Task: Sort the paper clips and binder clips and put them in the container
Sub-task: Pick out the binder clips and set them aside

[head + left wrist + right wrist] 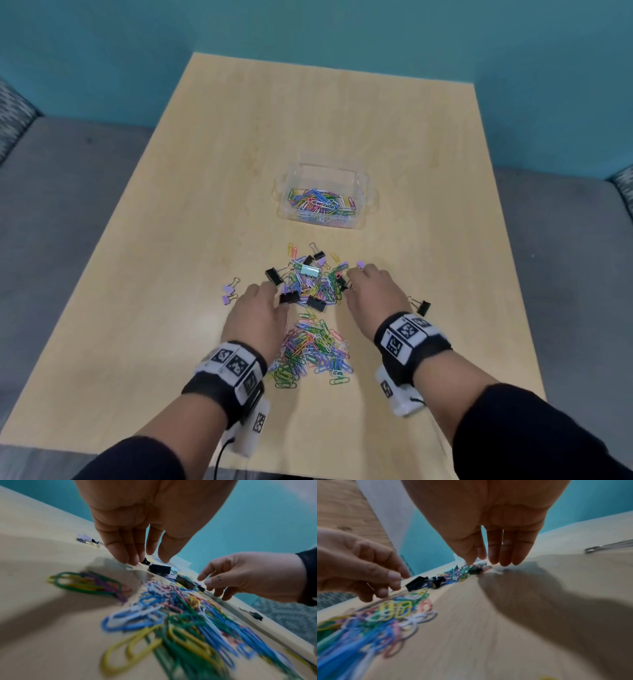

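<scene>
A clear plastic container point(368, 200) at mid-table holds several coloured paper clips point(320, 205). Nearer me lies a mixed heap point(313, 279) of paper clips and black, purple and mint binder clips. A pile of paper clips alone point(313, 349) sits between my wrists. My left hand point(279, 298) reaches down at the heap's left edge, fingers straight, tips just beside a black binder clip point(159, 568). My right hand point(356, 275) has straight fingers point(505, 559) touching the table at the heap's right edge. Neither hand holds anything.
Purple binder clips point(229, 291) lie apart to the left of the heap. One black binder clip point(422, 306) lies to the right of my right wrist. The wooden table point(308, 120) ends against a teal wall, with grey seating on both sides.
</scene>
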A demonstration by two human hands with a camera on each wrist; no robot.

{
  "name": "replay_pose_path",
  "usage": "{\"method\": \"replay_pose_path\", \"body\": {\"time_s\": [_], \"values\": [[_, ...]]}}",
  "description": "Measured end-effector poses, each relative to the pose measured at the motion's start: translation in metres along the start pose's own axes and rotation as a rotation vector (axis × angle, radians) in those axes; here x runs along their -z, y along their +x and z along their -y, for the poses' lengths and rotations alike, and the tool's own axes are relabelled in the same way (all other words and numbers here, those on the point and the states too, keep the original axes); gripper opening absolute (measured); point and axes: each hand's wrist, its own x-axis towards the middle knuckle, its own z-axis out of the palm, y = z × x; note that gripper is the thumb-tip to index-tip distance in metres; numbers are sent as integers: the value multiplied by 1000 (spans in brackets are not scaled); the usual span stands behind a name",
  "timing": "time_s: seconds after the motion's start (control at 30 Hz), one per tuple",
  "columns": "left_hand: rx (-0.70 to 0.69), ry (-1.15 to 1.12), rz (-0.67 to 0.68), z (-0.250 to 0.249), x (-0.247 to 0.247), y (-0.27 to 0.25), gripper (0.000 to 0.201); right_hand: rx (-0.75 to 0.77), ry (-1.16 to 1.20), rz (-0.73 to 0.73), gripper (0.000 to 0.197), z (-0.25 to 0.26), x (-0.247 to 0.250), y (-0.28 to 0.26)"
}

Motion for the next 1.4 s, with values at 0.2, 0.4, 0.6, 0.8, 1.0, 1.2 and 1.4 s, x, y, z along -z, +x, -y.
{"method": "replay_pose_path", "body": {"time_s": [0.2, 0.4, 0.6, 0.8, 1.0, 1.2, 1.4], "values": [[114, 83, 60, -25, 1, 26, 35, -77, -17, 46, 17, 13, 0, 26], [107, 41, 79, -24, -3, 27, 26, -76, -15, 112, 17, 16, 2, 29], [26, 66, 87, -18, -4, 21, 37, -66, 27, 130, 30, 15, 4, 25], [-11, 29, 56, -15, -2, 16, 24, -3, 21, 153, 36, 10, 3, 24], [182, -116, -8, 20, 13, 5, 30, 92, -63, 147, 21, 5, 1, 22], [128, 40, -58, 39, 20, 3, 36, 79, -75, 112, 27, 10, -2, 22], [-185, 145, 37, -18, 5, -8, 25, -70, 111, 6, 18, 9, 6, 16]]}}
